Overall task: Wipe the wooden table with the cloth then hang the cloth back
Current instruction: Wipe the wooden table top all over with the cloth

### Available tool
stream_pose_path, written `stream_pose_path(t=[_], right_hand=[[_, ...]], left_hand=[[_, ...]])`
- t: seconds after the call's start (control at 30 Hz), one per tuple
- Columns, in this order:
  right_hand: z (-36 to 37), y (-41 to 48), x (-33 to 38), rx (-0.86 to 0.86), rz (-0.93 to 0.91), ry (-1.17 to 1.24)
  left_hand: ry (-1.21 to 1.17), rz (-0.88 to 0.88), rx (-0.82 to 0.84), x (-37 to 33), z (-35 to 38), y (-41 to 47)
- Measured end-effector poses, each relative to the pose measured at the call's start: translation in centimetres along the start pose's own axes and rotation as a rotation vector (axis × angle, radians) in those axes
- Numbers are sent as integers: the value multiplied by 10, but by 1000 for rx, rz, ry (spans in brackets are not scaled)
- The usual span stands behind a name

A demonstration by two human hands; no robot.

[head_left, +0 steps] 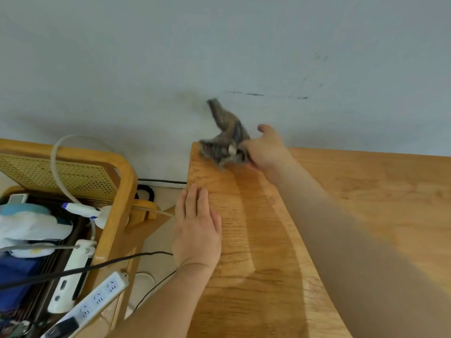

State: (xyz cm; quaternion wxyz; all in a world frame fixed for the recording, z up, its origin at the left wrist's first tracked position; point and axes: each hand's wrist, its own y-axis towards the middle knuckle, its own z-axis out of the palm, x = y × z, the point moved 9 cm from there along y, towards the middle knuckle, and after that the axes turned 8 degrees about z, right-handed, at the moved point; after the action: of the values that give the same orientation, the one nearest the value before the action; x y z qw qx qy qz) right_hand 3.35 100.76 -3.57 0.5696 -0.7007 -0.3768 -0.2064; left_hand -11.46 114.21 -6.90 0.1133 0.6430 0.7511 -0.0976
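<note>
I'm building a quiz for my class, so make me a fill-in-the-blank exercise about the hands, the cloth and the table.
1. The right hand grips the ____ at the table's far left corner.
2. The left hand lies ____ on the table, holding nothing.
3. The power strip lies to the ____ of the table.
Missing words: cloth; flat; left.

Motion blur smears the cloth (225,140) at the 11 o'clock corner of the wooden table (366,191), and its pattern is lost. The fingertips of the right hand (267,150) are buried in its folds. The table is cut off by the frame at 3 and 6 o'clock, and the power strip (97,298) is clipped at 7 o'clock.
</note>
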Motion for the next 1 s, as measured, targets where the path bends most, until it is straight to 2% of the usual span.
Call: stream_pose_path(t=[0.07, 0.1, 0.23, 0.3, 0.43, 0.53, 0.6, 0.7, 0.77, 0.83, 0.93, 1.0], right_hand=[[3, 14, -10, -123, -94, -718], [9, 16, -3, -192, -199, -909], [66, 29, 15, -152, -462, -1053], [99, 34, 18, -226, -587, -1166], [138, 29, 29, -240, -781, -1128], [118, 28, 22, -217, -828, -1100], [62, 37, 11, -322, -754, -1057], [-46, 49, -12, -546, -534, -1025], [-79, 50, -18, -634, -463, -1009], [-53, 46, -12, -619, -497, -1016], [33, 25, 8, -509, -692, -1009], [68, 20, 13, -409, -725, -990]], left_hand=[[8, 1, 13, 0, 2, 0], [11, 2, 15, 0, 3, 0], [12, -27, 22, 0, 4, 2], [19, -28, 24, 0, 5, 2], [22, -14, 14, 0, 7, 4], [42, -19, 16, 3, 6, 0], [30, -21, 13, 4, 5, -1], [-16, -26, 30, 3, 7, 0], [-29, -24, 26, 2, 7, -1], [-35, -24, 17, 1, 5, -2], [-32, -26, 15, 0, 5, -2], [-21, -30, 1, 0, 4, 0]])
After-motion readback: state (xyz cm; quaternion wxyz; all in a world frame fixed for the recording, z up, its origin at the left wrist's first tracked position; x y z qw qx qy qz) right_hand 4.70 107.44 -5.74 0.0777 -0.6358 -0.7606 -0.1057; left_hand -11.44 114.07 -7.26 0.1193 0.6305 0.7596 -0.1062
